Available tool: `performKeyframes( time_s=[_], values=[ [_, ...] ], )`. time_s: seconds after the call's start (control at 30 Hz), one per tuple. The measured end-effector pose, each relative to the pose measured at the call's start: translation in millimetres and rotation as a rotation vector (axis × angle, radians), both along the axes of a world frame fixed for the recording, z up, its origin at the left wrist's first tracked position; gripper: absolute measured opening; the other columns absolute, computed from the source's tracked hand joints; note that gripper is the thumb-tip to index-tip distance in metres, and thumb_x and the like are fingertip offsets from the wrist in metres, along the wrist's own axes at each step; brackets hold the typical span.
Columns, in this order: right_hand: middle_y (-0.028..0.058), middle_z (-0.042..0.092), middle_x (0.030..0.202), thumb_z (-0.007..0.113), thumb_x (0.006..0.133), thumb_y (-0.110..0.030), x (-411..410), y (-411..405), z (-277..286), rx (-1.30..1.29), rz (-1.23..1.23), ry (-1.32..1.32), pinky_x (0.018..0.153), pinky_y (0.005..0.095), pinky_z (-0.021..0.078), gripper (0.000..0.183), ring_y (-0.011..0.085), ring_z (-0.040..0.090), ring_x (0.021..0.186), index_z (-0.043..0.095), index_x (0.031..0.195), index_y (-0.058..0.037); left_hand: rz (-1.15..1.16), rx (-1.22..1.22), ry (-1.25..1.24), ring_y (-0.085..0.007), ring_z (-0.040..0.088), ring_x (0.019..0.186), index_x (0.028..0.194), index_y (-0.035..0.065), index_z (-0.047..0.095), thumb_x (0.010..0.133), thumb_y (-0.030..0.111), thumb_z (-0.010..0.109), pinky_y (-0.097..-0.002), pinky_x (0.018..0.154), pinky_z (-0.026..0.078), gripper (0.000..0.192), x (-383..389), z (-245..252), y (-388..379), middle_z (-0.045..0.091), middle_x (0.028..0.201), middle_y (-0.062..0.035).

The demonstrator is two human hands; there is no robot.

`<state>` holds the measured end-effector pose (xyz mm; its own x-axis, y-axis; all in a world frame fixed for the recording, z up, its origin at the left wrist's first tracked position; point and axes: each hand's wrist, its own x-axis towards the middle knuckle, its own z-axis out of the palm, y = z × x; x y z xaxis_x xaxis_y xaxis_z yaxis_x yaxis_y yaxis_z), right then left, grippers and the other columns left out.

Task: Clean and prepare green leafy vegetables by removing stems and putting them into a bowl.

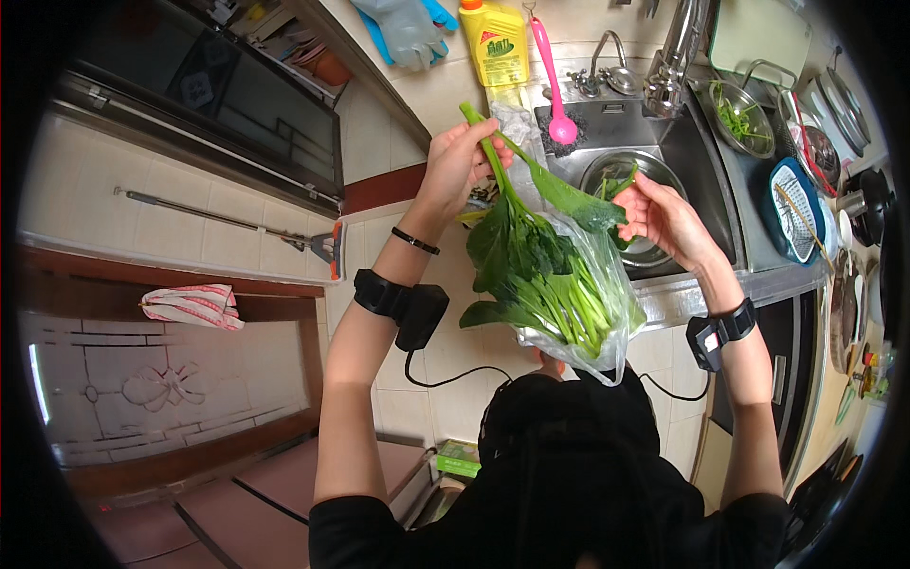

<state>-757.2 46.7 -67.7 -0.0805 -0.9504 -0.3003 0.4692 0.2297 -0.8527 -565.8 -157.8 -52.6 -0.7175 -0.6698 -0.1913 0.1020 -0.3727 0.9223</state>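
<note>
My left hand pinches the thick stalk of a leafy green vegetable; its large leaves hang down in front of an open clear plastic bag. Inside the bag lie several more green stems. To the right, my right hand has a small green leaf piece between thumb and fingers. The tip of a broad leaf reaches my right fingers. Behind that hand, a round metal basin sits in the stainless steel sink, partly hidden.
A yellow detergent bottle, a pink long-handled spoon-shaped tool and a curved tap are at the sink's back. Right of the sink stand a metal bowl of cut greens and a blue-and-white basket. Cables hang from both wrist devices.
</note>
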Motion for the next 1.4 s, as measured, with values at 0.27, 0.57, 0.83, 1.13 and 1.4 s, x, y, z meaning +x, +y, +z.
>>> performKeyframes(
  time_s=[0.27, 0.57, 0.83, 1.13, 1.4],
  values=[
    [-0.0020, 0.058, 0.081, 0.052, 0.086, -0.037, 2, -4, 15, 0.077, 0.075, 0.269, 0.062, 0.0145, 0.0372, 0.037, 0.0036, 0.050, 0.072, 0.062, 0.096, -0.0030, -0.161, -0.008, -0.080, -0.0148, 0.059, 0.068, 0.084, 0.0008, 0.052, 0.085, 0.018, 0.054, -0.0250, 0.061, 0.050, 0.017, -35, 10, 41, 0.056, 0.075, -0.0067],
    [-0.0084, 0.044, 0.056, 0.057, 0.085, -0.019, -19, 8, 6, -0.127, 0.170, 0.593, 0.045, 0.0220, 0.0264, 0.023, 0.0010, 0.034, 0.053, 0.061, 0.072, 0.0000, -0.249, 0.022, -0.080, -0.0162, 0.059, 0.070, 0.087, 0.0007, 0.054, 0.085, 0.020, 0.054, -0.0282, 0.066, 0.052, 0.019, -75, -4, 59, 0.056, 0.077, -0.0071],
    [0.0084, 0.046, 0.055, 0.064, 0.074, -0.010, -25, 26, 15, -0.754, -0.100, 1.736, 0.044, 0.0319, 0.0392, 0.020, 0.0231, 0.048, 0.048, 0.049, 0.062, -0.0036, -0.243, 0.235, -0.062, -0.0164, 0.057, 0.071, 0.086, 0.0007, 0.052, 0.087, 0.024, 0.051, -0.0311, 0.070, 0.051, 0.023, -102, -25, 63, 0.055, 0.077, -0.0078],
    [-0.0003, 0.052, 0.060, 0.053, 0.086, -0.026, -59, -2, -5, -0.072, -0.041, 0.672, 0.056, 0.0221, 0.0370, 0.025, 0.0058, 0.046, 0.060, 0.059, 0.080, -0.0024, -0.170, 0.222, -0.099, -0.0150, 0.057, 0.073, 0.092, 0.0042, 0.051, 0.089, 0.033, 0.045, -0.0305, 0.069, 0.051, 0.030, -113, -29, 81, 0.052, 0.076, -0.0036],
    [0.0005, 0.048, 0.052, 0.056, 0.082, -0.019, -82, 2, -20, -0.148, 0.182, 0.809, 0.047, 0.0233, 0.0321, 0.020, 0.0047, 0.040, 0.051, 0.061, 0.079, -0.0001, -0.134, 0.047, -0.187, -0.0116, 0.057, 0.074, 0.091, 0.0038, 0.055, 0.087, 0.025, 0.051, -0.0275, 0.067, 0.051, 0.022, -125, -38, 87, 0.054, 0.076, -0.0020]
  ],
)
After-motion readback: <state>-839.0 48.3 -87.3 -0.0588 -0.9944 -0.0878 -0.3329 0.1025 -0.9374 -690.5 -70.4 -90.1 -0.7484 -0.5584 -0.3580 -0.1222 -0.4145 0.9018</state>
